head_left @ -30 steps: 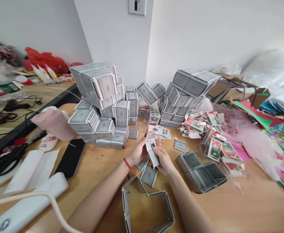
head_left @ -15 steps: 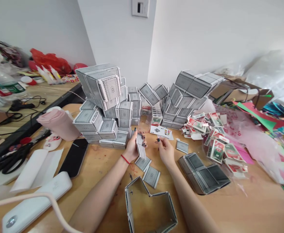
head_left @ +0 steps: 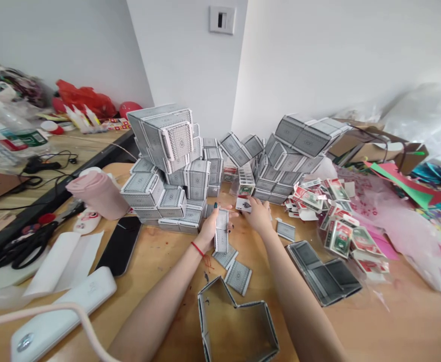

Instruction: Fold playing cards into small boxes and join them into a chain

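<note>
My left hand (head_left: 208,232) is closed on a strip of grey-backed playing cards (head_left: 222,236), holding it nearly upright with the thumb along its edge. My right hand (head_left: 258,215) reaches over a white ace of spades playing card (head_left: 243,204), its fingers closed at the card and covering part of it. Beneath the strip lie loose folded grey cards (head_left: 239,277) on the table. Closest to me stands an open, notched frame made of cards (head_left: 239,322). A similar dark-insided card box (head_left: 324,276) rests to the right of my right forearm.
Stacked grey card boxes rise at the back left (head_left: 160,136) and back right (head_left: 303,133). Empty red and green card packs (head_left: 341,236) are heaped on the right. A phone (head_left: 119,246), a white power bank (head_left: 64,314), a pink roll (head_left: 97,193) and scissors (head_left: 33,246) lie left.
My right hand has moved forward from beside the strip onto the ace of spades card. My left hand keeps its hold, the strip now turned more face-on. The view has shifted slightly.
</note>
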`<action>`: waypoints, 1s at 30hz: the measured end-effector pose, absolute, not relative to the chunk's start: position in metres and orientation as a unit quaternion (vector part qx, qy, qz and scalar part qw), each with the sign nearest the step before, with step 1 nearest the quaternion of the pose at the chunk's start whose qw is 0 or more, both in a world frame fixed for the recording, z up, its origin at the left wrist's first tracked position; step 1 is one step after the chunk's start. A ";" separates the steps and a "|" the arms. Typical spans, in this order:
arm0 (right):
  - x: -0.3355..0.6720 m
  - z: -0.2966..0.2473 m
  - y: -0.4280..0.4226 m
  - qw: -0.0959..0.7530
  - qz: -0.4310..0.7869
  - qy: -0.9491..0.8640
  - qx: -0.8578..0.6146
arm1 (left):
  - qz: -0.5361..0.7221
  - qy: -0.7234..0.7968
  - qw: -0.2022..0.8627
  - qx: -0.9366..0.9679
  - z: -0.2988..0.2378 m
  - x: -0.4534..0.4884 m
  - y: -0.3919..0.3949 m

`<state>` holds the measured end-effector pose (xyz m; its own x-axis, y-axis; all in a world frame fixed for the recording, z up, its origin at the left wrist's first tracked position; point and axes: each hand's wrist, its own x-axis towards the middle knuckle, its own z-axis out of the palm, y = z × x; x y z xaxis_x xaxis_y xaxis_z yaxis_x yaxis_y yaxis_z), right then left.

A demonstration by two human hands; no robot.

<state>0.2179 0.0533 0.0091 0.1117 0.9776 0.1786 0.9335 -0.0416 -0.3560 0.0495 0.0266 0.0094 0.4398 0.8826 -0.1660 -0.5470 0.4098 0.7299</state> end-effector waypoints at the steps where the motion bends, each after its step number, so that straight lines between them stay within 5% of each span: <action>1: 0.218 0.010 0.052 0.210 0.048 -0.666 -0.715 | 0.456 0.282 0.787 0.305 0.009 0.049 0.027; 9: 0.209 0.011 0.014 0.212 0.199 -0.728 -0.621 | 0.506 0.309 0.757 0.274 0.008 0.051 0.027; 18: 0.227 0.006 0.031 0.194 0.012 -0.711 -0.676 | 0.525 0.345 0.725 0.281 0.002 0.052 0.031; 30: 0.233 0.008 0.047 0.144 -0.001 -0.700 -0.699 | 0.529 0.364 0.699 0.316 -0.005 0.053 0.034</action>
<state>0.2332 0.0469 0.0080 0.0199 0.9790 0.2027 0.9793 0.0217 -0.2010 0.0531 0.0345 -0.0051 0.1759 0.9689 -0.1738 -0.5090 0.2407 0.8264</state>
